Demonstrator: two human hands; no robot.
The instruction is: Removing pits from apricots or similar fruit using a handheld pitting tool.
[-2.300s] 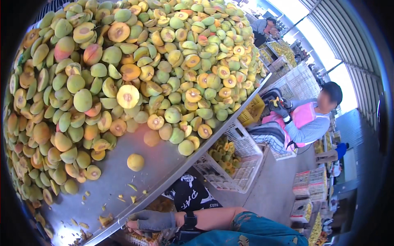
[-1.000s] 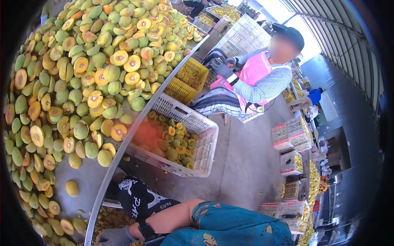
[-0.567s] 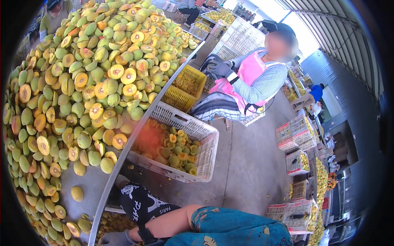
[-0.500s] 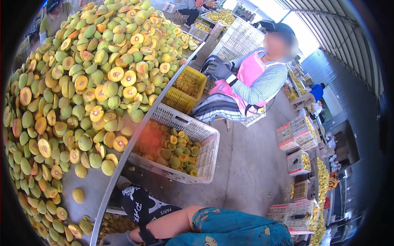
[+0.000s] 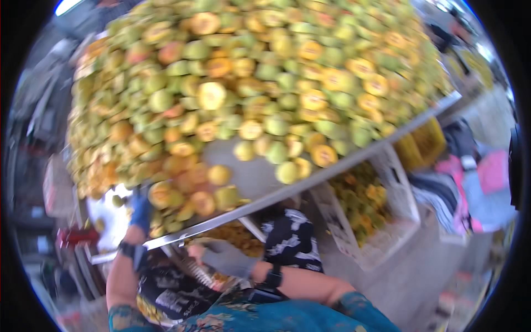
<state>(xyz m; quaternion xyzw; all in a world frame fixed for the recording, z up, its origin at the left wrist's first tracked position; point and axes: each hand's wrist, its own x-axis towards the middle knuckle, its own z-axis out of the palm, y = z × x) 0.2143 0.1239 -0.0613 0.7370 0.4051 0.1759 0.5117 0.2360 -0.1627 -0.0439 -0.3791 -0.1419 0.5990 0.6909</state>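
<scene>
A large heap of yellow-green stone fruit (image 5: 276,124), many cut open to orange flesh, covers the metal table (image 5: 238,160). My left hand (image 5: 140,213), in a blue glove, is over the table's near edge beside the fruit at the heap's left end; its fingers are smeared by motion. My right hand (image 5: 229,259), in a grey glove, is below the table edge, above my lap, with its fingers curled and fingertips bare. Whatever it may hold is too blurred to name. Behind it lies a container of cut pieces (image 5: 238,238), partly hidden.
A white plastic crate (image 5: 406,218) of fruit stands under the table edge at the right, with a yellow crate (image 5: 423,146) behind it. A person in a pink apron (image 5: 492,171) sits beyond. The table's metal rim (image 5: 310,185) runs between my hands.
The view has swung left, so the heap now fills the upper middle and the person appears farther right. My left hand has come into view; my right hand shows more fully.
</scene>
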